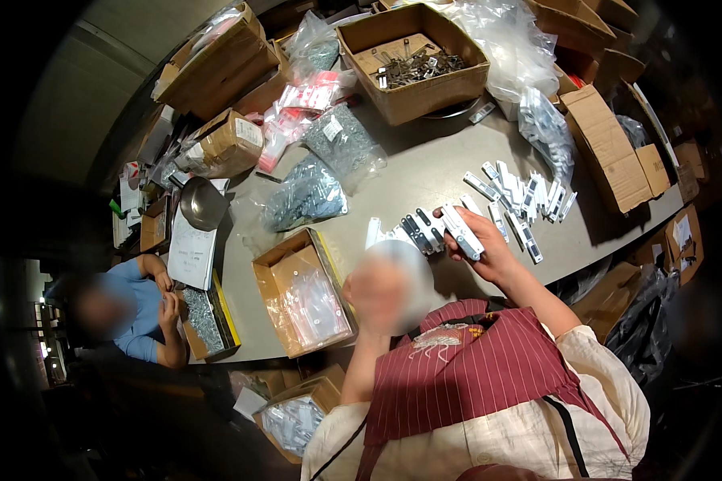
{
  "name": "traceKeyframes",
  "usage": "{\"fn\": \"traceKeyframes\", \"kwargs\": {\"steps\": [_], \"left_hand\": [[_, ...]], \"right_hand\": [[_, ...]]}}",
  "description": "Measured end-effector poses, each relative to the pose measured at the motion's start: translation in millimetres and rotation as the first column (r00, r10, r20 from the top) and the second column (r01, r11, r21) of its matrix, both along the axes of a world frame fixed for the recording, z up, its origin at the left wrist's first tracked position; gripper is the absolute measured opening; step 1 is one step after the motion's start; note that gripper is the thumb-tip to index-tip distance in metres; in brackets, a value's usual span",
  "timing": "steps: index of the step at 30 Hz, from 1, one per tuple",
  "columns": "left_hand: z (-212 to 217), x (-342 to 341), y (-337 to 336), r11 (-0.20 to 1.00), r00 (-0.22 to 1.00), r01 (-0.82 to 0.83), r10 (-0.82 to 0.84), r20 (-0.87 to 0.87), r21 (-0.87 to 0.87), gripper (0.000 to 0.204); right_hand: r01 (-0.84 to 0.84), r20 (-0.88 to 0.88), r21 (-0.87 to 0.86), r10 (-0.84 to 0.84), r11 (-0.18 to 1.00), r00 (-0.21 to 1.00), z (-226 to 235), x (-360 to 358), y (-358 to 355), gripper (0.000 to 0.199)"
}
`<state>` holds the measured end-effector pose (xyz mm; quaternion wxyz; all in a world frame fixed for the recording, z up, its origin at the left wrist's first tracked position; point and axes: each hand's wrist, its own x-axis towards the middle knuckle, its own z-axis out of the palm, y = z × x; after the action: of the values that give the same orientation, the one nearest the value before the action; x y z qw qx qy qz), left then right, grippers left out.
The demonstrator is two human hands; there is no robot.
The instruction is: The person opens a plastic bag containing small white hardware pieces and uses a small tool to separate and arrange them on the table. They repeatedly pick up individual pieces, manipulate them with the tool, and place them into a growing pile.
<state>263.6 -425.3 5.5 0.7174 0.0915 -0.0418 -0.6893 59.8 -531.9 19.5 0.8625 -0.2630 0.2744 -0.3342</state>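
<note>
My right hand point(489, 255) is closed around a long white bar-shaped part point(462, 232), holding it upright-tilted above the table. My left hand point(385, 284) lies under a round blur, so its fingers cannot be made out. Just beyond it, a row of dark and white slotted strips point(417, 231) lies on the table. To the right of the row, several white and grey bar-shaped parts point(525, 192) are scattered in a loose pile. An open carton point(266, 290) with clear plastic bags point(313, 309) stands beside my left hand.
A large carton of metal pieces point(401, 100) stands at the back. Bags of small hardware point(309, 192) lie left of centre, near a metal bowl point(204, 204). Cartons point(610, 152) line the right edge. A co-worker in blue point(140, 309) handles something beside a hardware box point(226, 321).
</note>
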Motion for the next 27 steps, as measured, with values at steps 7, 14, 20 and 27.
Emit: {"fn": "traceKeyframes", "kwargs": {"steps": [7,14,20,27], "left_hand": [[1.6,-32.6,-3.5,0.78,0.73,0.369,-0.58,0.362,0.505,0.032],[24.0,-61.3,-5.8,0.735,0.593,0.232,-0.626,0.507,0.637,0.048],[-24.2,-53.4,7.0,0.871,0.445,0.076,-0.465,0.766,0.485,0.032],[-74.3,-48.3,13.9,0.99,0.208,-0.039,-0.128,0.97,0.139,0.025]], "right_hand": [[0.117,-0.268,-0.233,-0.179,0.965,0.947,-19.1,6.4,8.1,0.036],[-0.123,-0.307,-0.346,0.012,0.93,0.952,-20.6,1.3,13.6,0.033],[-0.165,-0.296,-0.312,0.069,0.936,0.953,-21.9,-5.4,10.0,0.031],[-0.071,-0.355,-0.378,-0.074,0.923,0.932,-22.5,-11.2,4.1,0.024]]}}
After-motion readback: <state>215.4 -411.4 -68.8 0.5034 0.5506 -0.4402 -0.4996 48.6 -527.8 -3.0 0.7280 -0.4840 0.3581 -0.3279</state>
